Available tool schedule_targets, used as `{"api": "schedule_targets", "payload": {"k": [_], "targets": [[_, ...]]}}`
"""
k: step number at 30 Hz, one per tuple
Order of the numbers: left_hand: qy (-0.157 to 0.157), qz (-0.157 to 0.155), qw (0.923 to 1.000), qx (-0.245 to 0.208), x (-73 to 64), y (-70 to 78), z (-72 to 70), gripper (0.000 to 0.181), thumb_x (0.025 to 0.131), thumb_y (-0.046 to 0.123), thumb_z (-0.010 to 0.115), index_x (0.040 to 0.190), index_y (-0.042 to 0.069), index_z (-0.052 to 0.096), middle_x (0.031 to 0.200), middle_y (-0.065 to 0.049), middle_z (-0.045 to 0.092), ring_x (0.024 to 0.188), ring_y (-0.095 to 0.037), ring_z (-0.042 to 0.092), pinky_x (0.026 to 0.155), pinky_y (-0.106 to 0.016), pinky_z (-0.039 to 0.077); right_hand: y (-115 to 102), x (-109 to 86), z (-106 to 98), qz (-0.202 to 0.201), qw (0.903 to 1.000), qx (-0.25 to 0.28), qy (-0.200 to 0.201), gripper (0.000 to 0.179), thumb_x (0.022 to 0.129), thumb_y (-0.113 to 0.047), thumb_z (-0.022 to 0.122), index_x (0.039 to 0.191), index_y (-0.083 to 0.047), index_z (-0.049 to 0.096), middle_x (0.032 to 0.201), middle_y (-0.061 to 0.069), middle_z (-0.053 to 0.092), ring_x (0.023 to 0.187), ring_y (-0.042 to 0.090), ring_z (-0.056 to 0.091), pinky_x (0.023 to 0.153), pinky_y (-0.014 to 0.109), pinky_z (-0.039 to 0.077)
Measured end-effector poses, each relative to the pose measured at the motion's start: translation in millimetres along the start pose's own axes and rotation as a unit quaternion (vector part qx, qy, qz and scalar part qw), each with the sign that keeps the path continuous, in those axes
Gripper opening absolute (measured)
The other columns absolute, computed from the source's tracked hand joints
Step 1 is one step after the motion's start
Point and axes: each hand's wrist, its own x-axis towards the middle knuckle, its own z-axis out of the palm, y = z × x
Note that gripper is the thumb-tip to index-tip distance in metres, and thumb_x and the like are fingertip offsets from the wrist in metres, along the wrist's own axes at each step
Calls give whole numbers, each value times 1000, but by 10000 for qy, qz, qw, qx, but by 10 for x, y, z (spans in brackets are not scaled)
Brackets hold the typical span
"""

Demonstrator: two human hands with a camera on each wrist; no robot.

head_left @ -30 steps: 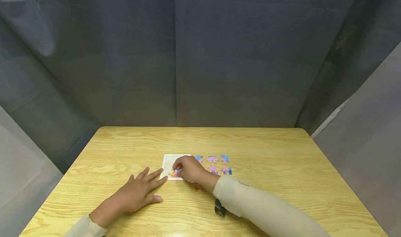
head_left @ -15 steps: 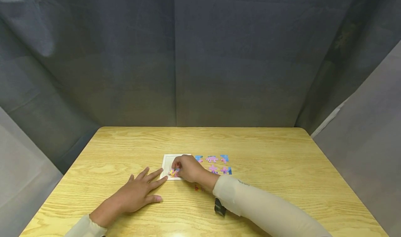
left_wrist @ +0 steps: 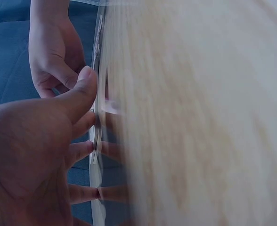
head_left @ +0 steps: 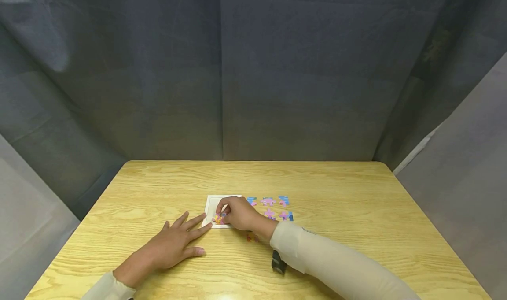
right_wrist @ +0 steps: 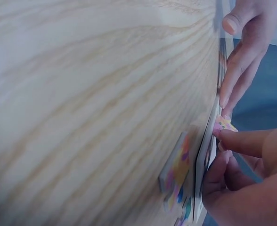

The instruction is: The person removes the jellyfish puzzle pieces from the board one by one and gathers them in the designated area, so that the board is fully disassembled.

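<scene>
A shallow white puzzle frame lies flat on the table, its right side hidden by my right hand. Thumb and fingers of that hand pinch a yellow and pink jigsaw piece at the frame's near-left corner; in the right wrist view it is tilted up from the frame. My left hand lies flat with fingers spread, its fingertips touching the frame's left edge. In the left wrist view the left thumb is raised in front of the right hand.
Loose jigsaw pieces lie right of the frame: a pink one with eyes, a blue-pink corner, and several others. A red-yellow piece is partly under my right forearm. A black object shows beneath the right sleeve. Dark curtains stand behind the table.
The fingers of my right hand have shifted slightly left, and the pinched piece has turned and tilted a little. My left hand and the frame have stayed put.
</scene>
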Motion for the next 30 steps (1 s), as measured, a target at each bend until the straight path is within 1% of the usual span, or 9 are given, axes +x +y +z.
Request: {"api": "schedule_targets", "payload": {"k": [4,8,13,15,20,23,28,30], "targets": [[-1,-12,10000,9,4,-4,1,70,100,65,50,159,28,43,170,-5,28,150,-57,21,98,-90,23,3,6,-18,45,9998,182,-33,19,91,3,75,108,-3,71,89,10,69,75,10,64,73,21,58],[-11,-33,10000,27,8,-5,0,70,100,66,50,159,29,43,170,-5,28,151,-56,21,98,-90,23,7,13,-40,107,9994,340,-42,18,92,3,74,109,-2,71,90,12,69,73,13,64,70,22,58],[-29,-39,10000,20,6,-1,-7,71,100,66,49,159,29,42,170,-5,27,151,-57,20,98,-90,22,31,12,-66,131,9988,469,-21,17,93,2,73,109,-3,71,88,9,67,71,16,63,65,21,57],[-29,-32,10000,8,4,0,-10,71,100,66,49,159,28,42,170,-5,27,151,-57,20,98,-90,22,37,2,-80,168,9984,537,-36,17,94,2,72,109,-4,71,88,8,67,71,18,66,64,22,57],[-33,-26,10000,25,4,-5,-8,71,99,67,49,159,29,41,171,-4,26,151,-57,19,98,-90,22,29,-38,-134,209,9972,706,-84,17,95,1,70,111,-5,71,90,9,69,77,21,70,69,26,59],[-40,-27,10000,44,5,-11,-3,72,99,67,48,160,29,41,171,-4,25,151,-56,19,98,-90,22,20,-67,-170,131,9975,691,-85,17,95,2,70,112,-3,70,90,10,69,78,21,68,69,25,57],[-32,-18,10000,29,5,-17,6,72,99,67,48,160,29,40,171,-4,25,151,-57,19,98,-90,22,42,-117,-212,91,9986,527,-1,17,95,0,71,111,-3,71,87,9,66,72,16,57,65,21,51],[-21,-1,10000,16,3,-16,9,72,100,67,48,160,29,40,171,-5,24,151,-57,19,98,-90,21,61,-137,-228,124,9986,518,44,16,95,-1,72,110,-4,71,87,8,64,73,14,54,64,21,49]]}}
